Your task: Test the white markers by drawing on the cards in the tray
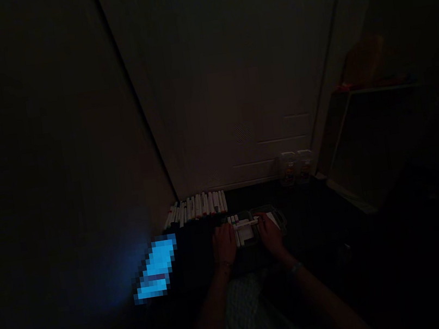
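In the dim light, a clear plastic marker case (279,220) lies opened on the dark surface in front of me. Several white markers (237,237) stand in its left half. My right hand (270,235) is over the right half, its fingers pinched on the right end of a white marker (248,223) that lies level across the case. My left hand (225,244) is closed around the left edge of the case, near the marker's other end. Darkness hides whether its fingertips touch that marker.
A row of white markers with coloured ends (201,205) lies along the wall behind the case. Two clear plastic cases (289,169) stand at the back right. To the left glows a blurred blue screen (157,267). A cabinet (348,140) rises on the right.
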`<state>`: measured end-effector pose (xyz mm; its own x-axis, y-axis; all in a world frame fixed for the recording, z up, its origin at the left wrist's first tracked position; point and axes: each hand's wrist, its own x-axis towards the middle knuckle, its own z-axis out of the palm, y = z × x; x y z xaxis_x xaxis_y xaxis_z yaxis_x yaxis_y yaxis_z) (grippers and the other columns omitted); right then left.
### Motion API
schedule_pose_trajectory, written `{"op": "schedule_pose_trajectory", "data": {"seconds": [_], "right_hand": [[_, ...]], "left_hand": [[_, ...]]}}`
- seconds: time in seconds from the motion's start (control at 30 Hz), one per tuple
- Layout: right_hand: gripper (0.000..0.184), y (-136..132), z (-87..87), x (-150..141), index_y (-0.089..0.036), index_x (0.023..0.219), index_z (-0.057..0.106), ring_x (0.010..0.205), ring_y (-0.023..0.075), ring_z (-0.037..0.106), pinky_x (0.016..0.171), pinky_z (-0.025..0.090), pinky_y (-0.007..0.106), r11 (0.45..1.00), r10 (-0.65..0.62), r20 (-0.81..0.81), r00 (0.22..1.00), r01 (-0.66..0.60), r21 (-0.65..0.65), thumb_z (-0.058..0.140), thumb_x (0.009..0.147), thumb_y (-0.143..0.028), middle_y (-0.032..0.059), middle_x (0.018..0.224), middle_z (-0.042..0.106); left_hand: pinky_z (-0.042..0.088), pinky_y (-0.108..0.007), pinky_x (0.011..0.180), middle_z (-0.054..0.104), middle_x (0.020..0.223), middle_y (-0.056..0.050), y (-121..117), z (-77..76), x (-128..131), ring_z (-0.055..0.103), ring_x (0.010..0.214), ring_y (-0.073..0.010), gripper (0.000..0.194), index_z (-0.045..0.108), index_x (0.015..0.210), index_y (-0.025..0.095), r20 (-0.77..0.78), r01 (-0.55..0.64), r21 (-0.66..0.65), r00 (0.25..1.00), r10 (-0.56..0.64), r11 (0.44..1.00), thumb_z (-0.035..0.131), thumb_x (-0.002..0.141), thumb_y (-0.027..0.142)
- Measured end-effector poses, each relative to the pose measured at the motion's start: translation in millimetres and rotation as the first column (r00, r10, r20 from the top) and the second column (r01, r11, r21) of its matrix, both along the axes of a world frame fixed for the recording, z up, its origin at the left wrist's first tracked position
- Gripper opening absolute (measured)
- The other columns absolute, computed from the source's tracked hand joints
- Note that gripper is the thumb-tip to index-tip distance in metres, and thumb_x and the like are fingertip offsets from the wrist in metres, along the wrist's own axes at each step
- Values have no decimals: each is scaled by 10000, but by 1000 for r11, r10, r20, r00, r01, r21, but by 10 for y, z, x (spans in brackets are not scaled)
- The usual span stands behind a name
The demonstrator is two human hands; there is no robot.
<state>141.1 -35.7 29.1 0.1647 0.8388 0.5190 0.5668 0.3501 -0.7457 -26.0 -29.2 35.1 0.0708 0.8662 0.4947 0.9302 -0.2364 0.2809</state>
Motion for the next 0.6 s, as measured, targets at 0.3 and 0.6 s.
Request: {"op": "schedule_pose_trajectory", "data": {"seconds": [0.3, 0.6], "right_hand": [[318, 2, -15, 2, -225, 1074, 552, 809, 164, 584, 674, 419, 250, 999, -28, 8, 1000, 28, -19, 306, 900, -327, 30, 936, 628], [303, 7, -21, 13, -235, 1068, 551, 774, 161, 585, 655, 413, 245, 998, -30, 8, 1000, 30, -49, 333, 891, -347, 17, 893, 633]], "left_hand": [[357, -309, 754, 598, 908, -46, 23, -35, -2, 491, 879, -188, 282, 545, 865, 220, 7, -5, 23, 1000, 5, 1000, 271, 906, 275], [353, -305, 747, 592, 899, -43, 7, -9, -14, 490, 864, -182, 297, 534, 854, 214, -12, -6, 26, 1000, 6, 1000, 251, 912, 280]]}}
